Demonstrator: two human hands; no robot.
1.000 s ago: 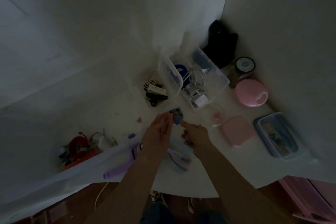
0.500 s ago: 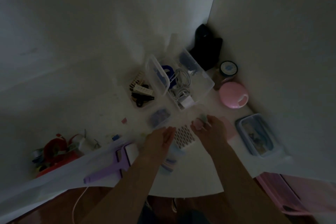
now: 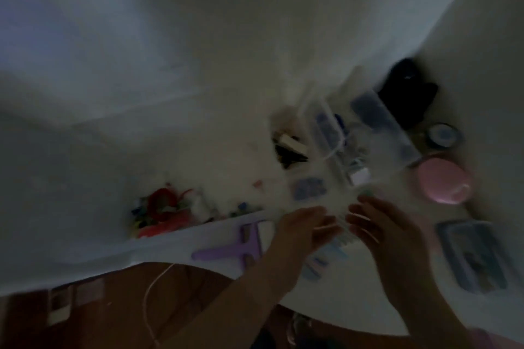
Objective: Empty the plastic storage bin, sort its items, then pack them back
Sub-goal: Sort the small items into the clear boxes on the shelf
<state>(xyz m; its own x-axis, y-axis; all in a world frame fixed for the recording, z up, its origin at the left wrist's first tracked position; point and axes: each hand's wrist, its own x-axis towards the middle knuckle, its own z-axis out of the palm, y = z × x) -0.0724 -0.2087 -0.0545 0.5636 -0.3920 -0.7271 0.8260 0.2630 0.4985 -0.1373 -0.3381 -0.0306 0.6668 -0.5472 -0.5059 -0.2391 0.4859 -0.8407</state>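
**Dim, blurry corner with the bin still out**

Only the head view here, and it's dark and smeared. A white sheet (image 3: 113,150) covers the surface and runs up into a corner of pale walls; brown floor (image 3: 99,314) with a thin white cord (image 3: 147,300) shows below its edge.

Counting what I can: one clear plastic storage bin (image 3: 397,133) near the corner with cables and a white charger (image 3: 360,177) inside, one black thing (image 3: 408,93) behind it, one round pink case (image 3: 443,183), one dark-lidded jar (image 3: 442,134), one blue-rimmed flat box (image 3: 476,255) at the right, one purple T-shaped tool (image 3: 226,249), one red tangle of bits (image 3: 161,210) on the left, and a small heap of hair clips (image 3: 289,150) just left of the bin.

Two hands. The left hand (image 3: 303,229) and right hand (image 3: 382,224) are close together, fingers stretched toward each other, with something pale and thin between them. Probably they're holding it, but the blur is too heavy to call the grip. The bin sits beyond both hands, well apart, nearer the right one.
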